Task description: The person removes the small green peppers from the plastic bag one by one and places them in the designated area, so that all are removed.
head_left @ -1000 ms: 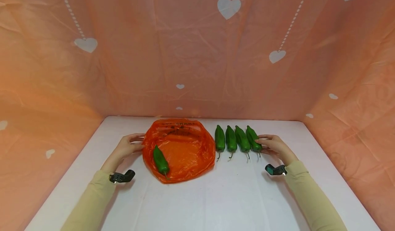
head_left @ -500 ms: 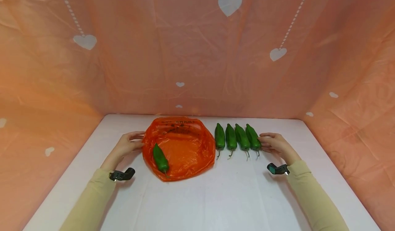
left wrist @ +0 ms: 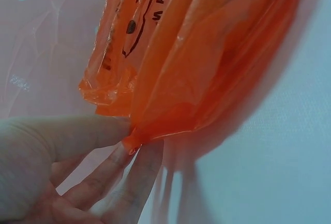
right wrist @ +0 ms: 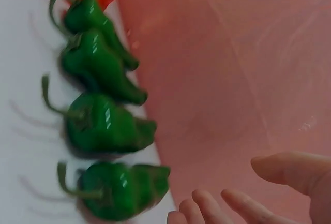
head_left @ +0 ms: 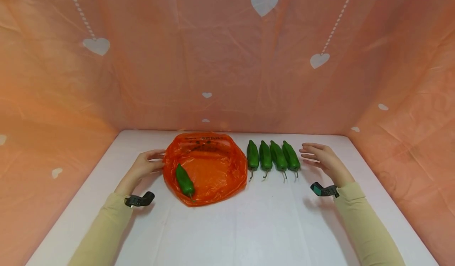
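An orange plastic bag [head_left: 213, 179] lies spread open on the white table, with one green pepper [head_left: 185, 182] on its left part. At the bag's left side, my left hand [head_left: 141, 167] pinches its rim; in the left wrist view the thumb and a finger meet on the orange plastic [left wrist: 170, 100]. Several more green peppers stand in a row right of the bag, stems toward me, the rightmost pepper [head_left: 291, 156] among them. My right hand [head_left: 328, 161] hovers just right of that pepper, holding nothing, its fingers apart and extended in the right wrist view.
The white table [head_left: 227, 234] ends at a peach curtain [head_left: 227, 68] with white hearts behind and at both sides. A dark strap device sits on each wrist, the left device [head_left: 140, 199] and the right device [head_left: 324, 190].
My right hand has come off the rightmost pepper and drawn away to the right. The left hand stays at the bag's rim, and the peppers lie as before.
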`<state>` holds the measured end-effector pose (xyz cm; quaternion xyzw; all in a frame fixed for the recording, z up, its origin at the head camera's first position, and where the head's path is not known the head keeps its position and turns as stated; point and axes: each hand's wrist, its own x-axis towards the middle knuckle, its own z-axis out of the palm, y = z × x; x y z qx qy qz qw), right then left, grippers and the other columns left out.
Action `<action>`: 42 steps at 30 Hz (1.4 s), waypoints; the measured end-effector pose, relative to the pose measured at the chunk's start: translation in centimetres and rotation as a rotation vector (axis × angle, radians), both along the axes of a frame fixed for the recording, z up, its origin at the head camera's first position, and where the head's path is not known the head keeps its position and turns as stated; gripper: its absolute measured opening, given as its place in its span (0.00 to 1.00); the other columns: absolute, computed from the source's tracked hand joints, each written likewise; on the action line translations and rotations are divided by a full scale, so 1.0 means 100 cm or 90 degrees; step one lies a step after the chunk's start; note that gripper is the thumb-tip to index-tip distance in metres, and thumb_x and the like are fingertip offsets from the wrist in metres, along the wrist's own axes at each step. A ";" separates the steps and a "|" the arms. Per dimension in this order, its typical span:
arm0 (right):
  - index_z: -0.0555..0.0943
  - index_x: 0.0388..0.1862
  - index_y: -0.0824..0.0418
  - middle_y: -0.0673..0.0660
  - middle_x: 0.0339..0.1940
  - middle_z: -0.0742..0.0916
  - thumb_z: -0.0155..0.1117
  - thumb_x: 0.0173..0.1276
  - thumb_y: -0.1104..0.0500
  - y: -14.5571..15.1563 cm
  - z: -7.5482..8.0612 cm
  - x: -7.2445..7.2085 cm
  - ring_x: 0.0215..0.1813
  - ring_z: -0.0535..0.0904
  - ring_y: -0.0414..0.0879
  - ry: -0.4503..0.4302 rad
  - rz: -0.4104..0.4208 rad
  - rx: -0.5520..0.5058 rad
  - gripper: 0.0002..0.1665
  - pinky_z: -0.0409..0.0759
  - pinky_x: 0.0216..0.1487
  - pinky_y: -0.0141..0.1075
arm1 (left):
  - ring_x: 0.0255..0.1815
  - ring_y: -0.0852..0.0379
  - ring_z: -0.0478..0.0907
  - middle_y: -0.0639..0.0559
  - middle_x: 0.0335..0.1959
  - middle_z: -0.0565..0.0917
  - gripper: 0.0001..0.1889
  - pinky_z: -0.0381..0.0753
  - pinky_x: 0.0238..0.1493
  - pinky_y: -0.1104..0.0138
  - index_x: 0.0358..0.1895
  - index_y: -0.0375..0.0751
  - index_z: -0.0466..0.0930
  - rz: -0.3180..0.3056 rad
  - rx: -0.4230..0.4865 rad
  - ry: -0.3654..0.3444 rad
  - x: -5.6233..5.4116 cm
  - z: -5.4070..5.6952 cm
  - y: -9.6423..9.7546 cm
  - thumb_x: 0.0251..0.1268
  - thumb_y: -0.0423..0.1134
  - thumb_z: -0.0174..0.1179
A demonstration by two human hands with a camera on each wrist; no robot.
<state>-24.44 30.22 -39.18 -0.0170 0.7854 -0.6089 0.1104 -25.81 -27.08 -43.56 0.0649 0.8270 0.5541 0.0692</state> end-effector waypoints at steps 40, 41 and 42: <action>0.64 0.68 0.71 0.72 0.63 0.73 0.50 0.76 0.58 -0.139 0.016 -0.015 0.66 0.64 0.69 -0.015 0.181 -0.156 0.27 0.74 0.60 0.48 | 0.49 0.42 0.80 0.26 0.59 0.71 0.26 0.81 0.48 0.58 0.65 0.26 0.65 0.003 0.019 0.007 0.002 -0.003 0.001 0.65 0.29 0.57; 0.65 0.68 0.71 0.72 0.63 0.73 0.51 0.75 0.59 -0.143 0.015 -0.015 0.66 0.64 0.69 -0.017 0.185 -0.159 0.27 0.74 0.60 0.49 | 0.49 0.42 0.80 0.27 0.59 0.71 0.26 0.81 0.48 0.58 0.65 0.26 0.65 0.005 0.015 0.006 0.002 -0.003 0.001 0.65 0.29 0.57; 0.65 0.68 0.71 0.71 0.63 0.73 0.51 0.75 0.59 -0.147 0.014 -0.016 0.66 0.65 0.69 -0.018 0.190 -0.161 0.27 0.74 0.60 0.49 | 0.49 0.42 0.80 0.27 0.59 0.71 0.26 0.81 0.48 0.58 0.65 0.27 0.66 0.006 0.014 0.005 0.001 -0.003 0.001 0.65 0.30 0.58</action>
